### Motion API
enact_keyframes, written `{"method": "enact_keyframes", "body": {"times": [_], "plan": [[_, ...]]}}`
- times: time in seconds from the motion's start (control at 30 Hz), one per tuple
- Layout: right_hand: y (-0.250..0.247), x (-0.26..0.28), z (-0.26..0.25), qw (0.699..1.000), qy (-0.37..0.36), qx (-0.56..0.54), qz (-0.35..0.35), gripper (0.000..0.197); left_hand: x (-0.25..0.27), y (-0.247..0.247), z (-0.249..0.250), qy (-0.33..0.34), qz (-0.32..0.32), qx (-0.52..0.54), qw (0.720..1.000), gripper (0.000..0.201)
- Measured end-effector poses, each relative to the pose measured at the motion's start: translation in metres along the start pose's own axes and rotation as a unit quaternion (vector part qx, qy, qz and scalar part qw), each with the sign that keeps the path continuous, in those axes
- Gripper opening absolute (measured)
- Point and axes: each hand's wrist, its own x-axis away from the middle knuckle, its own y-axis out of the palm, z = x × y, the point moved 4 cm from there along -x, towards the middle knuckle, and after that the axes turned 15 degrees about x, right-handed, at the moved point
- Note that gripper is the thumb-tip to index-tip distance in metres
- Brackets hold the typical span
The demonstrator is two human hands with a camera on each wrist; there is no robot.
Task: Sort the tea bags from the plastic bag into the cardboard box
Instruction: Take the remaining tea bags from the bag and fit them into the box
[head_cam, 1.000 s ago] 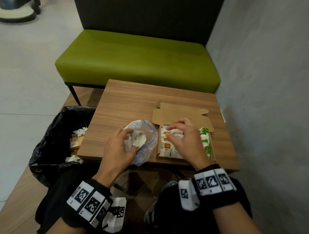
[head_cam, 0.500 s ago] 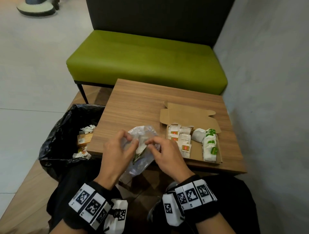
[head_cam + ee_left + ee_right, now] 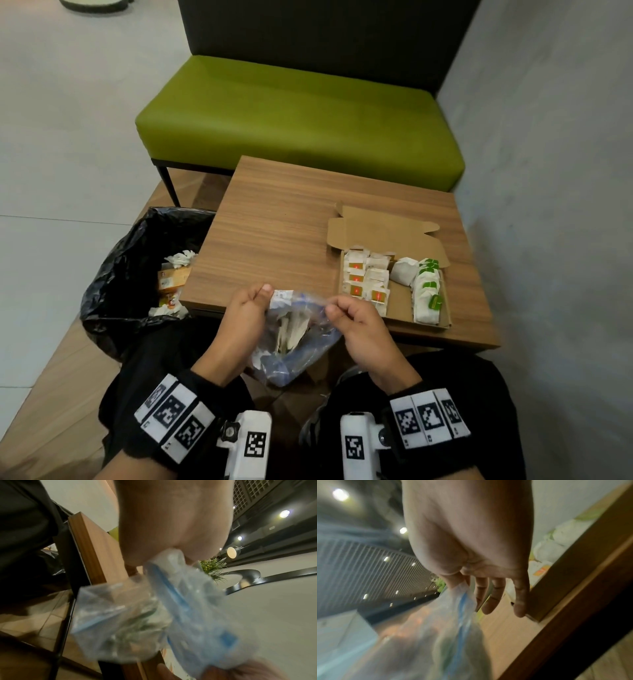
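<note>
A clear plastic bag (image 3: 294, 337) with a blue zip strip hangs in front of the table's near edge, a few tea bags (image 3: 291, 330) showing inside. My left hand (image 3: 250, 308) pinches the bag's left rim, and my right hand (image 3: 342, 310) pinches its right rim, holding the mouth apart. The left wrist view shows the plastic bag (image 3: 154, 615) blurred below the palm. In the right wrist view the plastic bag (image 3: 453, 622) hangs from thumb and forefinger, the other fingers loose. The open cardboard box (image 3: 397, 305) lies on the table to the right, with rows of red-tagged, plain and green-tagged tea bags (image 3: 426, 291).
The wooden table (image 3: 291, 240) stands against a grey wall on the right. A bin lined with a black bag (image 3: 126, 274) holding wrappers stands at the table's left. A green bench (image 3: 301, 120) is behind the table. My knees are under the near edge.
My right hand left the cardboard box and came over to the plastic bag. Both hands lifted the bag off the table toward me and pulled its mouth apart.
</note>
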Motion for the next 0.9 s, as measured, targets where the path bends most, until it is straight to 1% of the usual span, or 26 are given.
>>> {"method": "enact_keyframes", "body": {"times": [0.07, 0.1, 0.13, 0.17, 0.2, 0.23, 0.27, 0.3, 0.33, 0.37, 0.43, 0.5, 0.57, 0.6, 0.67, 0.7, 0.77, 0.8, 0.83, 0.9], "plan": [[0.002, 0.006, 0.001, 0.993, 0.044, -0.101, -0.054, 0.026, -0.002, -0.002, -0.005, -0.046, 0.029, -0.017, 0.998, 0.033], [0.003, 0.009, 0.001, 0.983, 0.060, -0.154, -0.076, 0.028, -0.004, -0.003, -0.008, -0.050, 0.019, -0.050, 0.997, 0.032], [0.003, 0.012, 0.000, 0.974, 0.070, -0.196, -0.092, 0.030, -0.005, -0.002, -0.008, -0.022, -0.008, -0.114, 0.993, 0.031], [0.003, 0.014, 0.001, 0.968, 0.076, -0.220, -0.099, 0.031, -0.004, 0.001, -0.008, 0.039, -0.045, -0.196, 0.979, 0.030], [0.002, 0.015, 0.000, 0.965, 0.080, -0.228, -0.101, 0.033, -0.001, 0.004, -0.005, 0.121, -0.077, -0.267, 0.953, 0.027], [0.002, 0.015, 0.000, 0.965, 0.082, -0.228, -0.099, 0.034, 0.003, 0.006, -0.003, 0.193, -0.105, -0.302, 0.927, 0.025], [0.001, 0.016, 0.000, 0.966, 0.082, -0.227, -0.095, 0.034, 0.010, 0.009, 0.000, 0.237, -0.133, -0.322, 0.907, 0.029], [0.001, 0.017, 0.000, 0.966, 0.083, -0.227, -0.091, 0.033, 0.013, 0.011, -0.001, 0.262, -0.162, -0.335, 0.891, 0.038], [0.000, 0.019, -0.001, 0.965, 0.080, -0.233, -0.094, 0.032, 0.017, 0.015, -0.002, 0.271, -0.184, -0.345, 0.880, 0.047], [0.000, 0.020, -0.002, 0.963, 0.074, -0.237, -0.104, 0.031, 0.021, 0.016, -0.002, 0.271, -0.197, -0.355, 0.873, 0.052], [0.001, 0.024, -0.004, 0.961, 0.064, -0.238, -0.120, 0.032, 0.026, 0.016, -0.003, 0.268, -0.191, -0.341, 0.880, 0.049], [0.002, 0.027, -0.004, 0.971, 0.069, -0.204, -0.103, 0.031, 0.028, 0.014, -0.004, 0.264, -0.153, -0.330, 0.893, 0.040], [0.003, 0.029, -0.003, 0.990, 0.057, -0.118, -0.048, 0.021, 0.030, 0.011, -0.002, 0.264, -0.085, -0.331, 0.902, 0.036], [0.002, 0.032, -0.003, 0.997, 0.046, -0.057, -0.016, 0.018, 0.032, 0.009, 0.000, 0.263, -0.043, -0.325, 0.907, 0.037], [0.000, 0.040, -0.001, 0.997, 0.031, 0.047, 0.058, 0.030, 0.034, 0.004, 0.005, 0.258, 0.017, -0.295, 0.920, 0.042], [-0.001, 0.043, 0.000, 0.994, 0.020, 0.056, 0.095, 0.028, 0.035, 0.004, 0.007, 0.252, 0.028, -0.275, 0.927, 0.044], [-0.003, 0.049, 0.000, 0.989, -0.012, 0.033, 0.145, 0.013, 0.035, 0.003, 0.007, 0.232, 0.013, -0.217, 0.948, 0.049], [-0.004, 0.050, 0.001, 0.988, -0.021, 0.015, 0.151, 0.004, 0.035, 0.003, 0.005, 0.214, -0.004, -0.178, 0.960, 0.051], [-0.003, 0.050, 0.002, 0.989, -0.022, 0.000, 0.148, 0.004, 0.036, 0.004, 0.003, 0.188, -0.021, -0.135, 0.973, 0.054], [-0.002, 0.050, 0.007, 0.992, -0.012, -0.016, 0.123, 0.017, 0.039, 0.007, 0.001, 0.119, -0.046, -0.054, 0.990, 0.054]]}}
